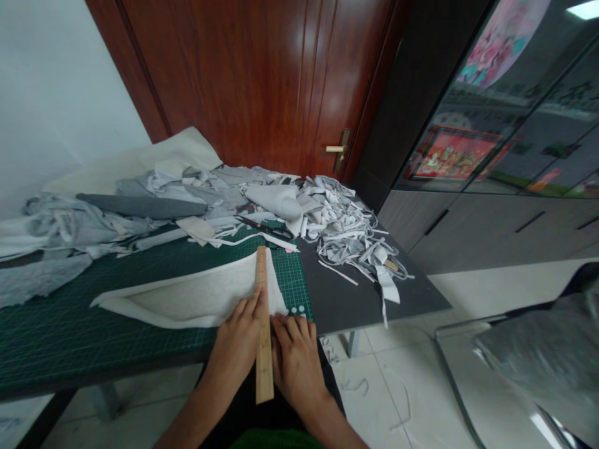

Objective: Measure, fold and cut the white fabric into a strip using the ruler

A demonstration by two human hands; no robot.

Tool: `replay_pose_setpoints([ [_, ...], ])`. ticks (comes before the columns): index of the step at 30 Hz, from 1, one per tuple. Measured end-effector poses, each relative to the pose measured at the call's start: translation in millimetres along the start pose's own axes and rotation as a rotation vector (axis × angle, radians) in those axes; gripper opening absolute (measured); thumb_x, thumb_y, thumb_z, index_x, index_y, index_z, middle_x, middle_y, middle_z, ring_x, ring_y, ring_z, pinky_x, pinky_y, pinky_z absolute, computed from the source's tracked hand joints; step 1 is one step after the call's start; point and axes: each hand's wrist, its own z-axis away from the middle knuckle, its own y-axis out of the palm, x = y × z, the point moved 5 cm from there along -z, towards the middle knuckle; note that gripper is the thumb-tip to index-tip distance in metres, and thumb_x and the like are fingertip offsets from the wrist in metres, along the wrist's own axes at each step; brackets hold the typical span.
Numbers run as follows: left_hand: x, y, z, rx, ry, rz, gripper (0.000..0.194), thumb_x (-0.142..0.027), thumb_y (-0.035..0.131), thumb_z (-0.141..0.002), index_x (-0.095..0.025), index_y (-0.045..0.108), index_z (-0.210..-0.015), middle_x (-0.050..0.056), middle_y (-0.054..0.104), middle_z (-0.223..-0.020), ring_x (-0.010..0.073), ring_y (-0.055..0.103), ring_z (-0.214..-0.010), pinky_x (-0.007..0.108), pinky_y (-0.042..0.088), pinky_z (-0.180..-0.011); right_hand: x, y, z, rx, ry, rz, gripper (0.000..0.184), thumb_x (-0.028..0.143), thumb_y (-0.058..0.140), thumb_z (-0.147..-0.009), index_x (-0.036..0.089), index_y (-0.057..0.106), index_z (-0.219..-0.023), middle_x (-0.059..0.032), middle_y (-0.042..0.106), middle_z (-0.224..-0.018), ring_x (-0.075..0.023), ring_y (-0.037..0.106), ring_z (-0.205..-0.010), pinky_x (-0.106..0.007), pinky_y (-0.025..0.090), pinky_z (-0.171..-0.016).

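Dark red wooden door (243,75) straight ahead, with a metal and pale wood lever handle (337,149); glossy glass-fronted cabinet (496,125) along the right, full of reflections; white tiled floor (388,393) below, dotted with thin fabric strips. At the far right, a blurred grey cloth (538,349) over a clear-edged seat. Across the middle, a long desk (360,299) with a dark grey top, partly under a green gridded cutting mat (60,337). Toward the far side of the desk, a cream sheet (140,162), heaps of grey and white fabric offcuts (341,231), and among them a slim dark tool (264,229), too small to name. On the near part of the mat, a pointed piece of white felt-like fabric (187,299), crossed near its right end by a wooden ruler (264,337), the ruler's near end jutting past the desk edge. Left hand (236,349) just left of the ruler, right hand (297,365) just right of it. Left fingers (248,305) extended, lying on the fabric against the ruler's edge; right fingers (285,330) slightly spread, resting beside the ruler; neither set closed around anything.
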Motion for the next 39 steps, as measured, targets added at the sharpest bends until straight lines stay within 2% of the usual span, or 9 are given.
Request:
replay_pose_setpoints([
  [3,-3,-0.4,0,0.012,-0.033,-0.014,0.065,-0.001,0.038,-0.09,-0.011,0.048,-0.153,0.011,0.053,-0.156,0.028,0.059,-0.131,0.033,0.063,-0.083,-1,1,2,0.023,0.002,0.017,0.063,0.005,0.051,-0.087,0.012,0.048,-0.15,-0.0154,0.067,-0.127,-0.0332,0.055,-0.111,-0.053,0.041,-0.101],
  [5,-5,0.9,1,0.008,-0.038,-0.005,0.065,-0.002,0.04,-0.09,-0.014,0.048,-0.154,0.009,0.051,-0.158,0.0283,0.058,-0.131,0.034,0.062,-0.087,-2,2,4,0.028,-0.002,0.038,0.076,0.003,0.051,-0.082,0.008,0.039,-0.156,-0.0186,0.064,-0.135,-0.0349,0.054,-0.114,-0.055,0.038,-0.103],
  [8,-6,2.8,2,0.003,-0.054,0.009,0.068,-0.001,0.041,-0.09,-0.017,0.046,-0.155,0.007,0.049,-0.159,0.0288,0.057,-0.133,0.037,0.061,-0.092,-4,2,6,0.042,-0.005,0.056,0.083,0.002,0.05,-0.078,0.005,0.033,-0.159,-0.0212,0.057,-0.146,-0.0356,0.053,-0.117,-0.054,0.035,-0.106],
  [14,-12,0.5,-2,0.071,-0.089,-0.012,0.065,-0.004,0.04,-0.093,-0.016,0.043,-0.157,0.01,0.049,-0.159,0.0293,0.056,-0.133,0.036,0.061,-0.088,-6,-3,1,0.166,-0.072,-0.029,0.085,0.012,0.057,-0.076,0.013,0.037,-0.158,-0.0164,0.062,-0.136,-0.0338,0.053,-0.12,-0.052,0.031,-0.111],
  [18,-16,-2.7,-6,0.09,-0.078,-0.043,0.062,-0.002,0.038,-0.093,-0.01,0.047,-0.154,0.014,0.049,-0.159,0.0297,0.054,-0.135,0.039,0.058,-0.097,-9,-6,1,0.207,-0.098,-0.091,0.09,0.022,0.064,-0.071,0.014,0.038,-0.157,-0.0169,0.059,-0.142,-0.0335,0.052,-0.127,-0.052,0.027,-0.115],
  [23,-19,-1.4,-9,0.118,-0.085,-0.074,0.063,-0.001,0.039,-0.093,-0.009,0.046,-0.154,0.016,0.052,-0.156,0.0296,0.055,-0.131,0.037,0.06,-0.092,-11,-4,6,0.236,-0.106,-0.12,0.098,0.025,0.068,-0.064,0.017,0.037,-0.156,-0.017,0.051,-0.152,-0.0345,0.046,-0.137,-0.054,0.018,-0.121],
  [30,-17,-3.4,-12,0.179,-0.056,-0.093,0.065,0.002,0.04,-0.089,-0.014,0.053,-0.15,0.011,0.053,-0.156,0.03,0.057,-0.128,0.039,0.061,-0.092,-16,2,17,0.163,-0.146,-0.035,0.088,0.019,0.071,-0.068,0.025,0.046,-0.152,-0.016,0.041,-0.159,-0.0358,0.048,-0.13,-0.055,0.03,-0.113],
  [35,-13,-11.8,-17,0.223,-0.022,-0.05,0.061,0.0,0.045,-0.088,-0.01,0.054,-0.148,0.011,0.055,-0.154,0.0294,0.058,-0.126,0.037,0.06,-0.088,-23,5,27,0.033,-0.32,0.003,0.067,0.007,0.06,-0.081,0.024,0.054,-0.146,-0.0078,0.057,-0.151,-0.0279,0.052,-0.121,-0.048,0.034,-0.108],
  [39,-11,-15.9,-20,0.16,-0.012,0.024,0.046,-0.013,0.047,-0.096,-0.01,0.061,-0.14,0.013,0.061,-0.146,0.0311,0.059,-0.12,0.046,0.056,-0.092,-27,2,28,-0.091,-0.429,0.015,0.055,0.002,0.056,-0.089,0.022,0.059,-0.141,-0.0048,0.062,-0.148,-0.0247,0.053,-0.114,-0.045,0.037,-0.099],
])
